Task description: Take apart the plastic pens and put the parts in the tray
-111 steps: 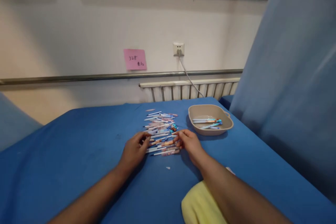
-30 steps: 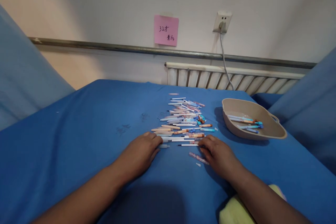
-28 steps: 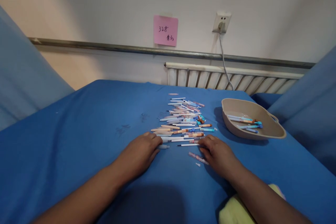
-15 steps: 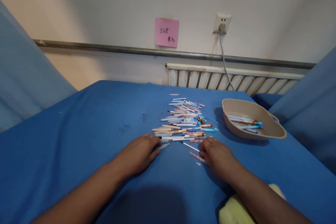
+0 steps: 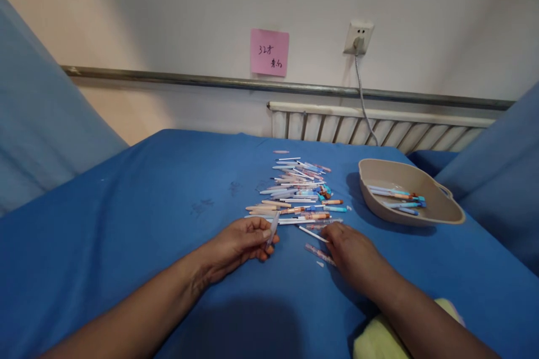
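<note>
My left hand [image 5: 248,240] is closed on a pale translucent pen barrel [image 5: 273,228], tilted upright between thumb and fingers. My right hand [image 5: 347,247] pinches the end of a white pen refill [image 5: 313,234] low over the blue cloth. Just left of its fingers lies a pink-patterned pen barrel [image 5: 320,254], with a small white tip [image 5: 320,264] below it. Beyond both hands spreads a pile of pen parts [image 5: 297,185]: pale barrels, white refills, and orange and light-blue pieces.
On the right of the blue-covered table [image 5: 168,168] stands a beige basket [image 5: 433,202] with several pens [image 5: 400,205] inside. A yellow cloth [image 5: 379,339] lies by my right forearm. Behind are a radiator [image 5: 328,123], a metal rail [image 5: 202,79] and a pink note [image 5: 269,52].
My left hand has lifted the pale barrel off the cloth, turned it upright and moved slightly right. The right hand stays near its place, with the refill in its fingers.
</note>
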Available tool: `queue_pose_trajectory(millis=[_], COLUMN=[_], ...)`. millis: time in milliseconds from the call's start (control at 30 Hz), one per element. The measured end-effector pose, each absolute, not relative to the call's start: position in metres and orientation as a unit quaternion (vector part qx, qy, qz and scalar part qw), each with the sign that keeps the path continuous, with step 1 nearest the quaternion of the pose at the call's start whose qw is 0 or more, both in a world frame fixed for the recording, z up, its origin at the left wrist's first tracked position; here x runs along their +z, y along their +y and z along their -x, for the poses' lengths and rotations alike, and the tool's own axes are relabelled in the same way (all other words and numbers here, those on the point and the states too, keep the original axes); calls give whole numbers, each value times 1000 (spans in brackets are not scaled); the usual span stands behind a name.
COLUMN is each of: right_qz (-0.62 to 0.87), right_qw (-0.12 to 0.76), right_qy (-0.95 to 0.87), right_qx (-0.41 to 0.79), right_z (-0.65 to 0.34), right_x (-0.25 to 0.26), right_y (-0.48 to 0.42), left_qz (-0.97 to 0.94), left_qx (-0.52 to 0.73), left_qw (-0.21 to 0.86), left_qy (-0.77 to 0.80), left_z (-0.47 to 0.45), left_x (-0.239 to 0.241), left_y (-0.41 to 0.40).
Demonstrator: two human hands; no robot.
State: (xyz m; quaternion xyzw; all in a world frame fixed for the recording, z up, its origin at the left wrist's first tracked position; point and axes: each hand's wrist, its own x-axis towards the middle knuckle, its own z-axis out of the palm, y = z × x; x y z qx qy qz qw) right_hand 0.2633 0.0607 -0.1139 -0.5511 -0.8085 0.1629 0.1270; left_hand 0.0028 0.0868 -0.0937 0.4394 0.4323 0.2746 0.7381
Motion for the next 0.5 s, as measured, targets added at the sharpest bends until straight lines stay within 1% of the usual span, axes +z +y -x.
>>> queue_pose_trajectory(millis=[100, 200, 367, 500], right_qz=[538, 531, 542, 514], right_qw=[186, 279, 427, 499], right_qy=[-801, -766, -624, -554], right_qx=[186, 233, 367, 425], right_z=[-263, -263, -263, -263], right_x=[-117, -119, -117, -113], right_y=[59, 59, 60, 60], left_qz=[-407, -402, -422, -456], left_qx=[282, 287, 284, 271], left_qw=[754, 756, 748, 728], left_qy=[432, 429, 426, 433], left_z=[-2, 0, 0, -3], left_x=[-96, -98, -99, -99], left_y=[88, 89, 88, 87])
